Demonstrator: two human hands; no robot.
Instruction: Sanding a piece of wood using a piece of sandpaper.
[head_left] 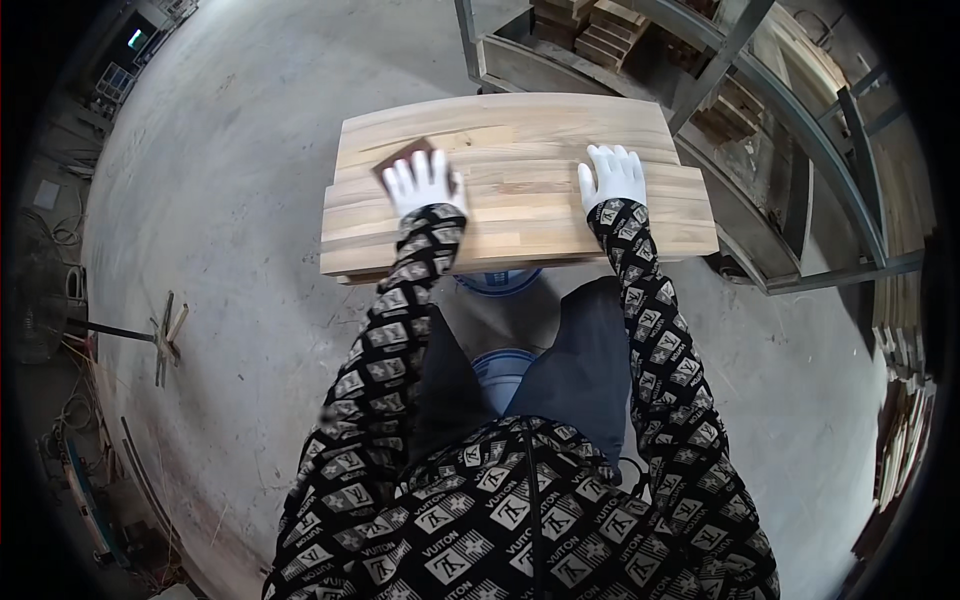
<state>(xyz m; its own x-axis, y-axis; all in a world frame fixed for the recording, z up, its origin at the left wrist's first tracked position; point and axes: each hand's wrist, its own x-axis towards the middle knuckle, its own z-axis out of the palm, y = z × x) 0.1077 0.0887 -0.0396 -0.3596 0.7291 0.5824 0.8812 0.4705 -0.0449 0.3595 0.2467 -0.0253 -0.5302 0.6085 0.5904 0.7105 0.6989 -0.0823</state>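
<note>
Stacked pale wooden panels [520,185], glued up from strips, lie across in front of me. My left hand [424,184], in a white glove, presses on a dark reddish-brown sheet that looks like sandpaper [391,162] at the left part of the top panel. The sheet's far left corner sticks out past my fingers; the rest is hidden under the hand. My right hand [615,178], also gloved in white, rests flat on the right part of the panel with its fingers spread a little, holding nothing.
A blue bucket [497,281] shows under the panels, and another blue one [503,366] is between my legs. At the right stands a grey metal frame [720,70] with stacked wood pieces [608,35] behind it. A stand with a dark pole [115,330] is at the left.
</note>
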